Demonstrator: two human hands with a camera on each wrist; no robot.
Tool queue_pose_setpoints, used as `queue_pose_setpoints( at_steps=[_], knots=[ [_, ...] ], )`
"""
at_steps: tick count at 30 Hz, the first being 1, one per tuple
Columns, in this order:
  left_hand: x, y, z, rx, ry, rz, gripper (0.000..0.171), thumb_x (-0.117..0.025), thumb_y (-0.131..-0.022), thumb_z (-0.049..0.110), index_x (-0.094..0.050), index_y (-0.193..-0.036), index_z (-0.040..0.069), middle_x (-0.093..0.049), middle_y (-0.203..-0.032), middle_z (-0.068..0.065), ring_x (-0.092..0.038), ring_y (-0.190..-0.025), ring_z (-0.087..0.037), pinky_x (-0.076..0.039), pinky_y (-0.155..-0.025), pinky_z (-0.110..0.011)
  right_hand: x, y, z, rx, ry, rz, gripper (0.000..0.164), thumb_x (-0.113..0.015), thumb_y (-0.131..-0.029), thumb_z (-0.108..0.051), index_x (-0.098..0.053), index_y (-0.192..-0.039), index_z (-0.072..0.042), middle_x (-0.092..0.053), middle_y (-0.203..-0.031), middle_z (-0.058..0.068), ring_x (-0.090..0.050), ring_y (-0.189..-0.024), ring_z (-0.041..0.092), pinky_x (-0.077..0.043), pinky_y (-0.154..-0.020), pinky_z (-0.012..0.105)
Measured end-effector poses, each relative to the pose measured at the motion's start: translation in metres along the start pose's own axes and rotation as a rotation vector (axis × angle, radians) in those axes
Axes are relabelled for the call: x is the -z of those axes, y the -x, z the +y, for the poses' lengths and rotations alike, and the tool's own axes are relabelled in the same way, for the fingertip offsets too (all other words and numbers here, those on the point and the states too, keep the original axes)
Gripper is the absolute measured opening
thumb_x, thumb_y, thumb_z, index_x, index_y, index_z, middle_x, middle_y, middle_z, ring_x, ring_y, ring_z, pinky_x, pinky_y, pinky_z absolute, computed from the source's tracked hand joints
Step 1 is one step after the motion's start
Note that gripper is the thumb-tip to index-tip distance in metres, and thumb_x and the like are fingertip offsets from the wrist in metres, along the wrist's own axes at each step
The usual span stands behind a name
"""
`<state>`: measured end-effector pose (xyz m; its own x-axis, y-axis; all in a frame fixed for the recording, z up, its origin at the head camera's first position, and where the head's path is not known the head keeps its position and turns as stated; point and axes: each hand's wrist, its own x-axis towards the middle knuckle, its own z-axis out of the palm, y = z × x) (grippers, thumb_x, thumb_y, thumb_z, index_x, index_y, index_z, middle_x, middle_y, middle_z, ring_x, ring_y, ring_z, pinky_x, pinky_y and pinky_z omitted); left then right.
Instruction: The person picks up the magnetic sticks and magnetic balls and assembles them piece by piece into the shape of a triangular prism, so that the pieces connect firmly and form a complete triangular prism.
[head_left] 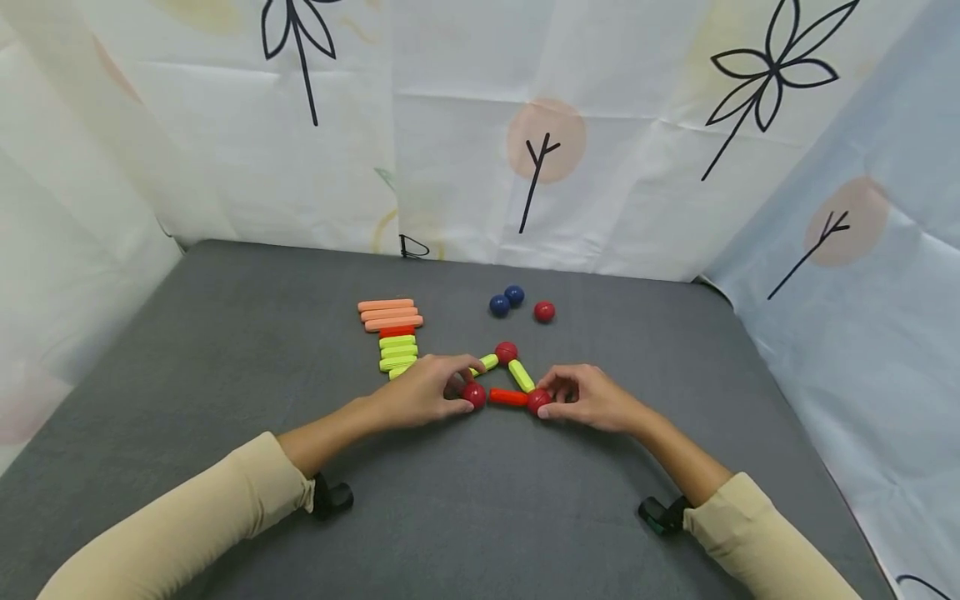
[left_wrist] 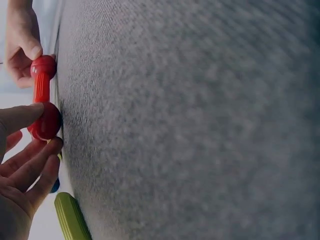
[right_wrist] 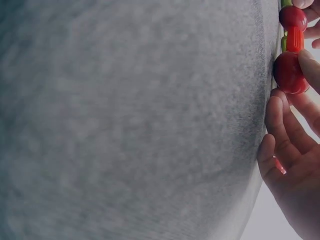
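My left hand (head_left: 423, 390) pinches a red ball (head_left: 473, 395) between thumb and fingers, low on the dark table. A second red ball (head_left: 537, 402) is held between the thumb and fingers of my right hand (head_left: 592, 398). A short red stick (head_left: 508, 397) lies between both balls, its right end against the right one; I cannot tell whether its left end is joined. Behind, a third red ball (head_left: 506, 352) tops a triangle, with one yellow-green stick (head_left: 521, 376) running down to the right ball and another yellow-green stick (head_left: 488, 362) partly hidden by my left fingers.
Orange sticks (head_left: 391, 313), a red stick (head_left: 397, 332) and several yellow-green sticks (head_left: 397, 352) lie in a column beyond my left hand. Two blue balls (head_left: 499, 306) and a loose red ball (head_left: 544, 312) sit farther back. Patterned cloth (head_left: 465, 167) hangs behind the grey table (head_left: 480, 517).
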<state>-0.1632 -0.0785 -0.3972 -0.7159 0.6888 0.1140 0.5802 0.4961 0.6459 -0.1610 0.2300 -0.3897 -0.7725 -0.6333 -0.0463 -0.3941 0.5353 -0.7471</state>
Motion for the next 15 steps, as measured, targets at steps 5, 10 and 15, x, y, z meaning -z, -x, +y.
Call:
queue_pose_setpoints(
  at_steps=[5, 10, 15],
  knots=[
    [0.0, -0.001, 0.003, 0.021, -0.012, -0.008, 0.048, -0.079, -0.087, 0.018, -0.06, -0.13, 0.011, -0.07, -0.111, 0.002, -0.065, -0.098, -0.01, -0.054, -0.086, -0.028, 0.0, -0.005, -0.003, 0.0, 0.023, 0.01, 0.03, -0.077, -0.089, -0.023, -0.068, -0.111, -0.006, -0.064, -0.09, -0.001, -0.058, -0.079, 0.016, -0.049, -0.069, 0.026],
    [0.002, -0.001, 0.004, 0.024, -0.009, -0.013, 0.049, -0.079, -0.087, 0.018, -0.06, -0.131, 0.01, -0.07, -0.113, 0.001, -0.065, -0.099, -0.012, -0.054, -0.086, -0.03, 0.0, -0.02, -0.009, -0.048, 0.05, 0.089, 0.038, -0.068, -0.095, -0.025, -0.063, -0.124, -0.001, -0.068, -0.099, 0.005, -0.061, -0.078, 0.015, -0.051, -0.068, 0.03],
    [0.003, -0.001, 0.005, 0.021, -0.013, -0.009, 0.049, -0.079, -0.087, 0.018, -0.059, -0.132, 0.009, -0.07, -0.113, 0.0, -0.065, -0.1, -0.014, -0.055, -0.086, -0.032, -0.001, -0.044, -0.017, -0.099, 0.081, 0.099, 0.052, -0.065, -0.097, -0.027, -0.052, -0.14, -0.001, -0.065, -0.116, 0.013, -0.06, -0.076, 0.017, -0.049, -0.069, 0.032]
  ],
)
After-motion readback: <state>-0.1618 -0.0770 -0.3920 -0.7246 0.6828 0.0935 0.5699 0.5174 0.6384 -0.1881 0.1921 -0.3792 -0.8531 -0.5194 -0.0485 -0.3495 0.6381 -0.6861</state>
